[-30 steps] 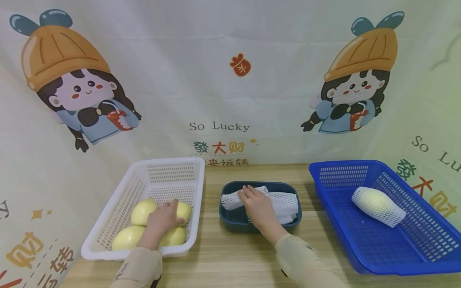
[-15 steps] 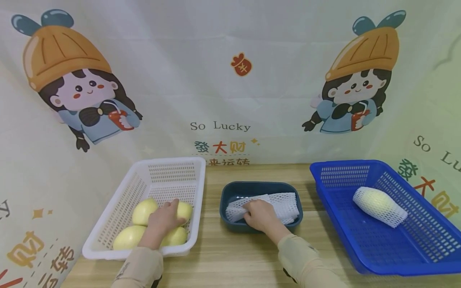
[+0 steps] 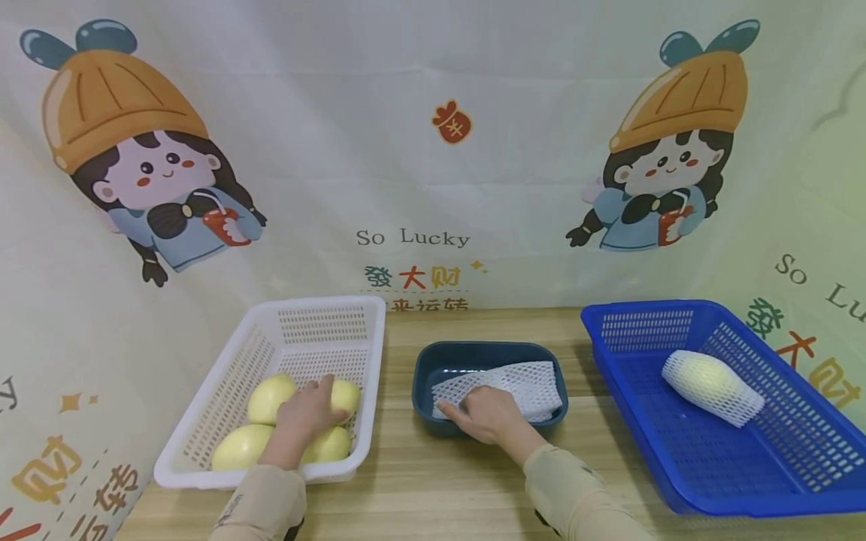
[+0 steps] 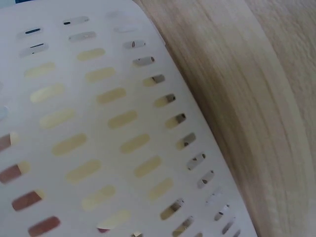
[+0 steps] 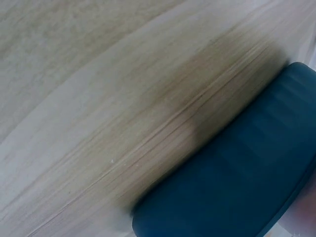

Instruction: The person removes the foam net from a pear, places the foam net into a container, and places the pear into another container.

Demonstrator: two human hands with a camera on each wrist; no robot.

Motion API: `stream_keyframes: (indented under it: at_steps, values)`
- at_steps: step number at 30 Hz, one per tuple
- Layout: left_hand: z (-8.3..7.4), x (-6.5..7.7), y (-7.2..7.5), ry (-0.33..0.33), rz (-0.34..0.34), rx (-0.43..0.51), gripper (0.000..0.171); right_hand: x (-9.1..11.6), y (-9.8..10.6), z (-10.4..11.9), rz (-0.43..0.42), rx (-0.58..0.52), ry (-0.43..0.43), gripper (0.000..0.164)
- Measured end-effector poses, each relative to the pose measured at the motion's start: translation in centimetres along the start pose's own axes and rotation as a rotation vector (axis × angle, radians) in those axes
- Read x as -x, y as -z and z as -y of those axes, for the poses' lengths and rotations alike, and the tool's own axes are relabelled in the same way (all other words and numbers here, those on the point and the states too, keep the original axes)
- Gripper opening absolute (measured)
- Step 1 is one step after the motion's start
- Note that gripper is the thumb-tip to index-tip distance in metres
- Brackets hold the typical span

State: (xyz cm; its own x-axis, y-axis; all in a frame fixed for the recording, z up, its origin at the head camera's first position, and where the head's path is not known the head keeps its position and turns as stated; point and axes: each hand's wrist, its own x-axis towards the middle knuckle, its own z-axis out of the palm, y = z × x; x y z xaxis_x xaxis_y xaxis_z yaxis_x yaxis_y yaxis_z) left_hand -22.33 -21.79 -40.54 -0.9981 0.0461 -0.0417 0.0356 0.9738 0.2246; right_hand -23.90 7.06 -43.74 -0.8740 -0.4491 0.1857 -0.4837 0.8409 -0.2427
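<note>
My left hand (image 3: pixel 306 415) is in the white basket (image 3: pixel 376 376), thumb and index finger around a smooth yellow fruit (image 3: pixel 346 397). More yellow fruits (image 3: pixel 242 446) lie around it; in the left wrist view, yellow shows through the slots of the basket wall (image 4: pixel 148 118). My right hand (image 3: pixel 485 413) reaches into the dark teal box (image 3: pixel 433 359) and grips a white foam fruit net (image 3: pixel 528 379) from above. Its thumb stretches left along the net's lower edge, and the other fingertips are hidden. In the right wrist view, the box's outer side (image 5: pixel 237 168) fills the lower right.
A blue basket (image 3: pixel 636 428) stands on the right, with one yellow fruit in a foam net (image 3: pixel 712 387) inside. The wooden table (image 3: pixel 433 488) carries all three containers. Behind them hangs a printed cloth (image 3: pixel 528 188).
My right hand has dropped lower into the box, its fingers bending and its thumb spreading left. The foam net's left end has shifted right and down. My left hand stays in place.
</note>
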Motion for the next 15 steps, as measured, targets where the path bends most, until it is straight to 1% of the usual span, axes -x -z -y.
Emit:
stream_keyframes:
  at_steps: [5, 10, 13, 15]
  values:
    - [0.1, -0.1, -0.1, -0.004, -0.002, 0.002, 0.074, 0.2, -0.2, -0.2, -0.02, 0.03, 0.037, 0.059]
    - [0.2, 0.0, -0.1, 0.002, -0.001, -0.005, 0.075, 0.3, 0.0, -0.3, -0.109, 0.083, 0.13, 0.054]
    - [0.2, 0.1, 0.0, 0.0, -0.001, -0.002, 0.076, 0.4, 0.5, -0.3, -0.165, 0.115, 0.178, 0.049]
    - [0.2, 0.1, 0.0, 0.0, -0.001, 0.002, 0.075, 0.5, 1.1, -0.2, -0.194, 0.123, 0.196, 0.046]
